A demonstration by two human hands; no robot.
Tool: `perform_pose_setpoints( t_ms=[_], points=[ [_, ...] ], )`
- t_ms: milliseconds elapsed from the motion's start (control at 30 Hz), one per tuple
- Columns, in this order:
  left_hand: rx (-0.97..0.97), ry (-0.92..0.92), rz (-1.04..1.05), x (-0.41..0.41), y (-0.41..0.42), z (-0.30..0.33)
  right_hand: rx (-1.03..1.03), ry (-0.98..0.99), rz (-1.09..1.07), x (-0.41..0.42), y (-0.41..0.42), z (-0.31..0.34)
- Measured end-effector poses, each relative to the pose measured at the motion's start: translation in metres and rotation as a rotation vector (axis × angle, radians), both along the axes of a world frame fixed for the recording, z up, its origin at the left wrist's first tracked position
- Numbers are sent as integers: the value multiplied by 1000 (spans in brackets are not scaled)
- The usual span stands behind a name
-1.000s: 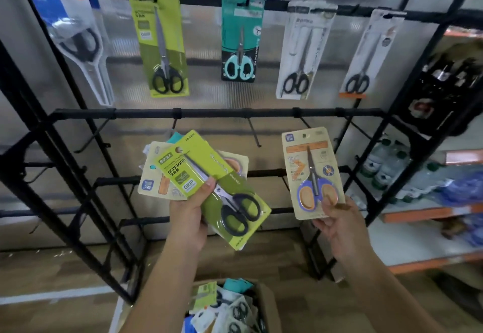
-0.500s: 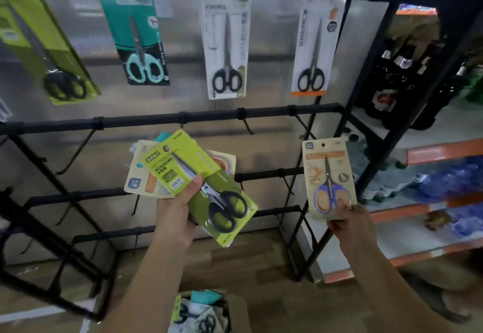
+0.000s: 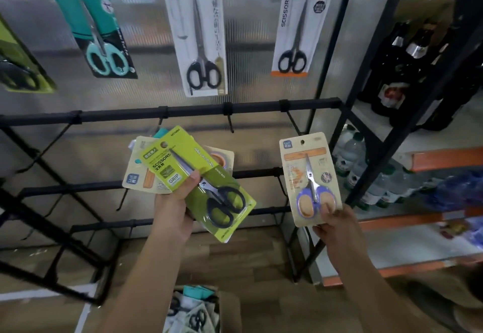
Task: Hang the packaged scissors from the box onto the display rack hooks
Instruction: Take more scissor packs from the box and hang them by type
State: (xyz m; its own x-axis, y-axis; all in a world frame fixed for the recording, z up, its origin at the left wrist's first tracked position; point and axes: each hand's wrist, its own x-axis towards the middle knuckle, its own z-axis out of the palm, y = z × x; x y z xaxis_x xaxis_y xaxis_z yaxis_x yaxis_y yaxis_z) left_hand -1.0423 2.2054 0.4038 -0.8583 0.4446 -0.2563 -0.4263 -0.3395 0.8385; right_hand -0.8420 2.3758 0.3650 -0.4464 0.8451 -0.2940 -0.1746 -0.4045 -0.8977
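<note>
Both forearms reach up toward the rack: left hand (image 3: 171,208) grips a fanned stack of scissor packs (image 3: 198,176), right hand (image 3: 337,224) pinches a beige pack (image 3: 308,173) upright by its lower edge.

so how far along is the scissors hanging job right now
Done: the top rail holds hung packs, including a teal pack, a white pack and an orange-trimmed pack.
In hand: the right hand holds a purple-handled pack; the left hand grips a stack topped by a green pack.
Left: the middle rail's hooks hang bare, and the box still holds packs.
</note>
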Motion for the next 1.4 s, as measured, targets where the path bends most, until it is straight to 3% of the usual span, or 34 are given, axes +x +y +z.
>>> perform_pose_setpoints(
  t_ms=[467, 700, 900, 1100, 1200, 1300, 1400],
  points=[
    [-35, 8, 29, -2, 3, 3, -36, -14, 14, -2, 9, -17],
    [-55, -21, 19, 2, 11, 4, -295, -41, 17, -57, 44, -4],
    [-30, 13, 25, 5, 12, 9, -300, -46, 3, -106, 66, 8],
    [-5, 11, 45, 8, 5, 6, -397, -90, -62, -105, 41, 3],
    [-37, 1, 61, 9, 4, 2, -336, -72, 269, -92, -1, 14],
    [-39, -21, 73, 11, 4, 0, -51, -46, 729, -79, -31, 33],
    [-13, 6, 64, 14, 4, -2, 264, -180, 798, -74, -40, 40]
  ],
)
